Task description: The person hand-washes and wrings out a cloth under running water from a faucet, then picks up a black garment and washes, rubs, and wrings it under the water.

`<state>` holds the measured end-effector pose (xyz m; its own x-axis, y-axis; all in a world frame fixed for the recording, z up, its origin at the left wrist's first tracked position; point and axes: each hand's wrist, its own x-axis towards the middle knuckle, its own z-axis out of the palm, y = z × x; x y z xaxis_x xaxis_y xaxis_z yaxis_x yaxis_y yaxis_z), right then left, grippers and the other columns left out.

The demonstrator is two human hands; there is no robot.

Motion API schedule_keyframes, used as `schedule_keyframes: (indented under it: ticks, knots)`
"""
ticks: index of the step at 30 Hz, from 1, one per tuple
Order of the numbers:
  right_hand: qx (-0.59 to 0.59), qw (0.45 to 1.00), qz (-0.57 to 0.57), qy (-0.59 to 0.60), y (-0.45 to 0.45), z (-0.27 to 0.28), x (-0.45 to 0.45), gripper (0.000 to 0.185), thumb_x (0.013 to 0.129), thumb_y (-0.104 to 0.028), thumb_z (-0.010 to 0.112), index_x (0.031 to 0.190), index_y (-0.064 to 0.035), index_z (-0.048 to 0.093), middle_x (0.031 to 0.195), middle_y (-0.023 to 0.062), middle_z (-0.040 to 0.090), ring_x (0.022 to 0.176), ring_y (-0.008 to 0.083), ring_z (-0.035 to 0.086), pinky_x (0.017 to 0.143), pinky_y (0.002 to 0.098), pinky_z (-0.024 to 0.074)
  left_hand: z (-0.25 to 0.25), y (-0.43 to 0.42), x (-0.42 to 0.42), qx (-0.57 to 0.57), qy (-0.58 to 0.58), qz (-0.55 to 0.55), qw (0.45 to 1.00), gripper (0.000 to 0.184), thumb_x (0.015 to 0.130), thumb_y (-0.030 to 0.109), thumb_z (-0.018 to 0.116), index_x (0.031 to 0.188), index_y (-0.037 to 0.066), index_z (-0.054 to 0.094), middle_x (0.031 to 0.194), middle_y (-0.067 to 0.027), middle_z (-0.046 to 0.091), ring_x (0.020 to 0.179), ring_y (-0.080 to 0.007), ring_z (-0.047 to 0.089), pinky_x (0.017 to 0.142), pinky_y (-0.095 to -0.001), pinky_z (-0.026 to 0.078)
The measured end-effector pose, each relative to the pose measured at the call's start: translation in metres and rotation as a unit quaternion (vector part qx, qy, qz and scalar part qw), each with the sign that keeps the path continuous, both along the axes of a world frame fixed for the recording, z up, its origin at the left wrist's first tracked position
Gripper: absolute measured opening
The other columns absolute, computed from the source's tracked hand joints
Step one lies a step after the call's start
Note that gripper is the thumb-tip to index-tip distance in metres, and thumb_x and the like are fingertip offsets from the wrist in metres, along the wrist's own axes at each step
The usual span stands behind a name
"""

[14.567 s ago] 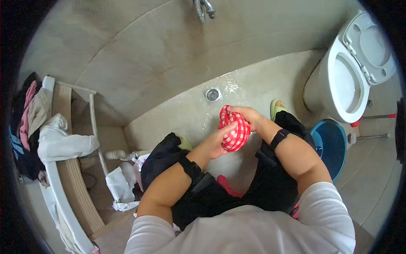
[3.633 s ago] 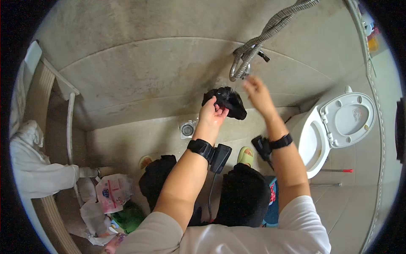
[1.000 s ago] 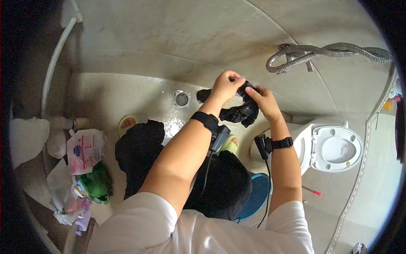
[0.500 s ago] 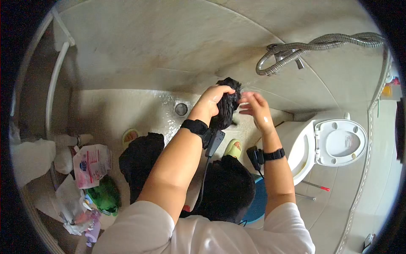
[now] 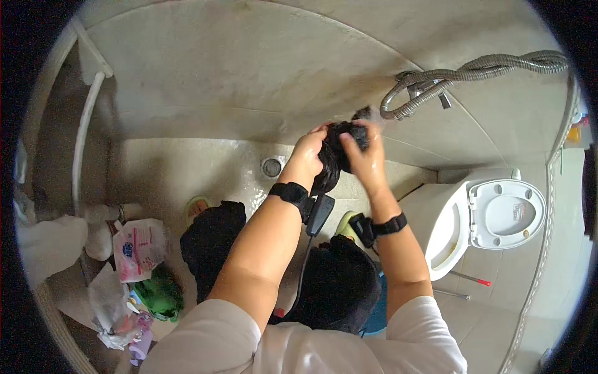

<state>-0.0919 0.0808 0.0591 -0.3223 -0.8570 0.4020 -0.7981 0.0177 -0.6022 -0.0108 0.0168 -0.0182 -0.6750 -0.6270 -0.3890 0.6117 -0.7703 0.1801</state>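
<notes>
Far left of the grip I see a pack point(image 5: 142, 249); nearer, also left, the drain point(image 5: 271, 167). My left hand point(image 5: 308, 153) is curled around the black cloth point(image 5: 329, 167), bunched between both hands. My right hand point(image 5: 367, 159), slightly blurred, clasps its other side, thumb and fingers parted around it. Up and right runs the hose point(image 5: 473, 70); lower right stands the toilet point(image 5: 448, 234).

A cloth point(image 5: 329, 167) sits between the left hand point(image 5: 306, 153) and the right hand point(image 5: 369, 162). From the cloth, a floor drain point(image 5: 272, 166) lies at 9 o'clock, a packet point(image 5: 140, 250) at 8, a toilet point(image 5: 458, 227) at 4 and a hose point(image 5: 464, 75) against the wall point(image 5: 249, 75) at 2; a basin point(image 5: 377, 316) stands between 5 and 6, beside the right leg point(image 5: 339, 290).
</notes>
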Motion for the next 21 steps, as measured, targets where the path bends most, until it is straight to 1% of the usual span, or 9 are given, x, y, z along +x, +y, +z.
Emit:
schedule_keyframes:
  ticks: [4, 5, 6, 10, 12, 14, 16, 19, 21]
  knots:
    - [0.087, 0.990, 0.000, 0.107, 0.001, 0.022, 0.057, 0.035, 0.072, -0.029, 0.072, 0.091, -0.0034, 0.058, 0.090, 0.0163, 0.055, 0.081, 0.0351, 0.053, 0.074, 0.0396, 0.0443, -0.020, 0.003, -0.001, 0.017, 0.269, -0.075, 0.960, 0.023, 0.086, 0.027, 0.050, 0.092, 0.007, 0.058, 0.090, -0.0100, 0.062, 0.081, -0.0250, 0.060, 0.075, -0.0395, 0.050]
    - [0.115, 0.987, -0.031, 0.105, -0.002, 0.023, 0.061, 0.038, 0.073, -0.035, 0.070, 0.085, -0.0011, 0.057, 0.085, 0.0169, 0.053, 0.079, 0.0351, 0.053, 0.071, 0.0393, 0.0438, -0.015, 0.007, -0.012, 0.069, 0.249, -0.063, 0.964, 0.033, 0.089, 0.036, 0.043, 0.085, 0.006, 0.055, 0.083, -0.0078, 0.061, 0.071, -0.0211, 0.059, 0.063, -0.0355, 0.050]
    - [0.064, 0.995, -0.019, 0.075, -0.007, 0.011, 0.050, 0.036, 0.076, -0.033, 0.067, 0.077, 0.0015, 0.056, 0.074, 0.0182, 0.055, 0.069, 0.0304, 0.054, 0.065, 0.0377, 0.0439, -0.013, 0.007, -0.006, -0.061, 0.207, -0.028, 0.976, 0.026, 0.087, 0.031, 0.048, 0.084, 0.006, 0.055, 0.082, -0.0075, 0.060, 0.070, -0.0197, 0.058, 0.062, -0.0339, 0.049]
    - [0.135, 0.988, -0.048, -0.050, -0.021, -0.006, 0.005, 0.029, 0.076, -0.024, 0.058, 0.078, 0.0045, 0.059, 0.072, 0.0295, 0.058, 0.070, 0.0440, 0.058, 0.066, 0.0432, 0.0465, 0.021, 0.017, -0.008, 0.034, -0.048, -0.029, 0.998, 0.015, 0.082, 0.021, 0.055, 0.084, 0.006, 0.058, 0.082, -0.0087, 0.061, 0.071, -0.0217, 0.059, 0.066, -0.0357, 0.049]
    - [0.167, 0.971, -0.148, -0.088, -0.027, -0.018, -0.033, 0.026, 0.075, -0.020, 0.058, 0.078, 0.0059, 0.060, 0.069, 0.0240, 0.062, 0.066, 0.0380, 0.061, 0.064, 0.0402, 0.0465, 0.016, 0.021, -0.020, -0.072, -0.154, -0.051, 0.984, 0.014, 0.081, 0.019, 0.053, 0.078, 0.006, 0.059, 0.074, -0.0062, 0.059, 0.064, -0.0194, 0.057, 0.061, -0.0330, 0.046]
    - [0.120, 0.951, -0.064, -0.278, -0.020, -0.034, -0.073, 0.027, 0.075, -0.021, 0.057, 0.076, 0.0052, 0.063, 0.068, 0.0147, 0.064, 0.062, 0.0295, 0.062, 0.061, 0.0376, 0.0458, 0.031, 0.035, -0.025, -0.094, -0.126, -0.079, 0.984, 0.018, 0.079, 0.022, 0.056, 0.076, 0.005, 0.060, 0.071, -0.0033, 0.058, 0.060, -0.0153, 0.054, 0.057, -0.0302, 0.042]
    - [0.194, 0.913, -0.095, -0.347, -0.022, -0.026, -0.075, 0.028, 0.077, -0.021, 0.057, 0.090, 0.0029, 0.064, 0.080, 0.0097, 0.064, 0.068, 0.0222, 0.062, 0.064, 0.0334, 0.0470, 0.045, 0.034, -0.015, -0.121, -0.136, -0.094, 0.979, 0.018, 0.079, 0.023, 0.056, 0.078, 0.006, 0.061, 0.074, -0.0032, 0.060, 0.061, -0.0140, 0.054, 0.056, -0.0301, 0.041]
    - [0.203, 0.717, -0.072, -0.663, -0.007, 0.008, -0.051, 0.041, 0.082, -0.015, 0.054, 0.121, -0.0030, 0.049, 0.104, 0.0091, 0.059, 0.092, 0.0192, 0.057, 0.083, 0.0314, 0.0457, 0.043, 0.019, -0.011, -0.074, -0.013, -0.090, 0.993, 0.012, 0.080, 0.017, 0.059, 0.081, 0.006, 0.062, 0.076, -0.0045, 0.062, 0.069, -0.0166, 0.059, 0.065, -0.0308, 0.047]
    - [0.175, 0.777, -0.012, -0.605, -0.001, 0.007, -0.044, 0.039, 0.082, -0.014, 0.054, 0.119, -0.0036, 0.051, 0.103, 0.0079, 0.059, 0.093, 0.0195, 0.056, 0.085, 0.0324, 0.0445, 0.025, 0.006, -0.006, -0.015, 0.083, -0.021, 0.996, 0.011, 0.079, 0.008, 0.061, 0.088, 0.003, 0.062, 0.082, -0.0089, 0.062, 0.076, -0.0211, 0.062, 0.071, -0.0330, 0.051]
